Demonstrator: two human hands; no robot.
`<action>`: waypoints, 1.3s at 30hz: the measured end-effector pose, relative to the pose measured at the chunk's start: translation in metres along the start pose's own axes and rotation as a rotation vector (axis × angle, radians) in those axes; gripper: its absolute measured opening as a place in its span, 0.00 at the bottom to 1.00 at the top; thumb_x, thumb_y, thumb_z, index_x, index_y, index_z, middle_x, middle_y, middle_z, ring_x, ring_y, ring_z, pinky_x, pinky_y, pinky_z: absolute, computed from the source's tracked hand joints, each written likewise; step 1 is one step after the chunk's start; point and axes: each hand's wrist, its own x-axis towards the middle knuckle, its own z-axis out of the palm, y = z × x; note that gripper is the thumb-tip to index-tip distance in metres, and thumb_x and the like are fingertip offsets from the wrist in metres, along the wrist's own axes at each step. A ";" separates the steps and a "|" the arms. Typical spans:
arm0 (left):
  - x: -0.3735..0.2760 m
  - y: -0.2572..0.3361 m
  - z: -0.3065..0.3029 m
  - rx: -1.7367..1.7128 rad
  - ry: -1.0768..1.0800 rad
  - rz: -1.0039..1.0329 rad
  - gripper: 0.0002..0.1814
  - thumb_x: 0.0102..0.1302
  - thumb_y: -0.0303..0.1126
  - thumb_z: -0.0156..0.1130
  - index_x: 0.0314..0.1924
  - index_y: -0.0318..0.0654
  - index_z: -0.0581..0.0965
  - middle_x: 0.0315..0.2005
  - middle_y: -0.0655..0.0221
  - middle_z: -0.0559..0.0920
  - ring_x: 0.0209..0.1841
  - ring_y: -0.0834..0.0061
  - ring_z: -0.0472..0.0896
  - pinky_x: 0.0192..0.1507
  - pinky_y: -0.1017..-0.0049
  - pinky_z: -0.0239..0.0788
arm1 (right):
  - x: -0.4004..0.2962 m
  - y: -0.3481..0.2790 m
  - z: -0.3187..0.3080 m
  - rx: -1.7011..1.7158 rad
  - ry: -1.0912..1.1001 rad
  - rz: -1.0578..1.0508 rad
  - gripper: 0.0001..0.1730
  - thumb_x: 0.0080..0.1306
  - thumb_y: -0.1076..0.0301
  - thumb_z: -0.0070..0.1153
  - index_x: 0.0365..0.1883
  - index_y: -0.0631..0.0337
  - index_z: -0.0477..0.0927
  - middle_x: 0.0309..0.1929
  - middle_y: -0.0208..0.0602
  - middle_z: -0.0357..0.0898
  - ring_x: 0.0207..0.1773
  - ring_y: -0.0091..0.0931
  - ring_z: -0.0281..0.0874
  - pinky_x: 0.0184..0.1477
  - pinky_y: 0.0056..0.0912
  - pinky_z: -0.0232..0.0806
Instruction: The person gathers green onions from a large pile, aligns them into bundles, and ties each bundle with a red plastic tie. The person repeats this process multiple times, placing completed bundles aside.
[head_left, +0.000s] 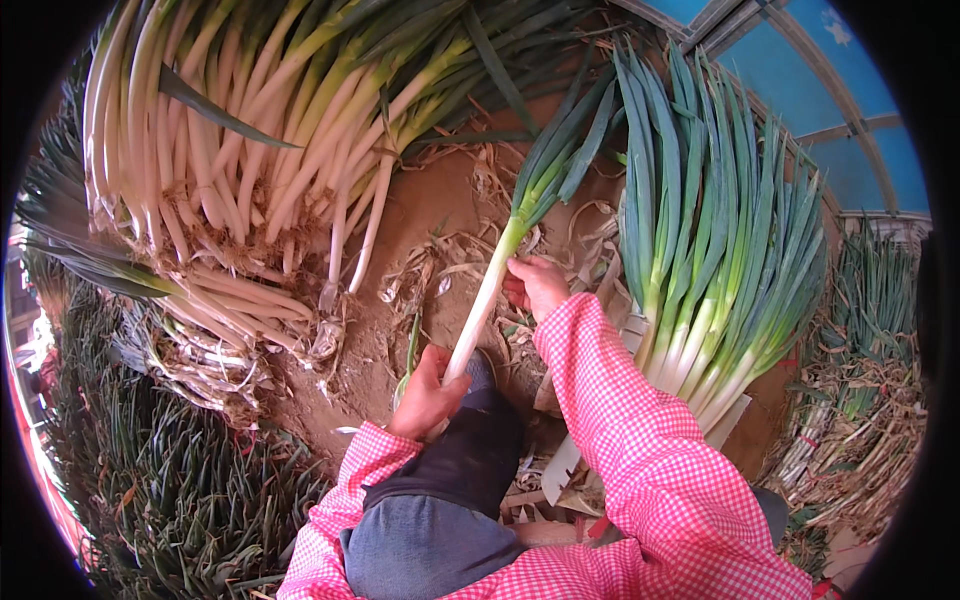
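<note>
A long green onion (484, 296) slants up in front of me, with its white shank low and its green leaves at the top. My left hand (429, 394) is closed around the lower end of the shank, hiding the root end. Higher up, the curled fingers of my right hand (538, 285) meet the right edge of the shank; whether they pinch it is unclear. A thin green strip of leaf (413, 345) rises beside my left hand. To the right, a sheaf of green onions with clean white shanks (697, 330) lies beyond my right forearm.
A big heap of green onions with rooty ends (247, 157) lies at upper left. Dry peeled skins (442, 262) litter the soil floor (330, 412). Dense green tops (180, 480) fill the lower left. More bundles (855, 420) lie far right, below a blue panelled wall (795, 82).
</note>
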 end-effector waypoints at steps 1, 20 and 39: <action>-0.002 -0.001 0.000 -0.007 0.005 0.008 0.18 0.66 0.28 0.65 0.48 0.36 0.65 0.27 0.70 0.75 0.20 0.83 0.71 0.20 0.78 0.63 | -0.002 -0.004 0.000 0.084 -0.028 0.008 0.11 0.70 0.57 0.61 0.40 0.55 0.81 0.31 0.26 0.81 0.30 0.21 0.78 0.30 0.26 0.73; -0.007 -0.021 0.002 -0.071 0.093 0.123 0.17 0.73 0.36 0.61 0.56 0.37 0.70 0.26 0.72 0.75 0.25 0.85 0.70 0.24 0.79 0.62 | -0.037 0.004 0.033 -0.266 -0.037 0.002 0.17 0.73 0.57 0.54 0.46 0.63 0.79 0.38 0.35 0.83 0.37 0.26 0.83 0.32 0.28 0.80; 0.119 0.083 -0.175 1.094 1.124 0.847 0.18 0.64 0.28 0.64 0.54 0.36 0.75 0.51 0.56 0.81 0.52 0.54 0.80 0.53 0.59 0.71 | -0.090 0.038 0.077 0.470 -0.410 0.073 0.18 0.72 0.60 0.57 0.57 0.44 0.68 0.39 0.33 0.79 0.43 0.36 0.81 0.45 0.52 0.77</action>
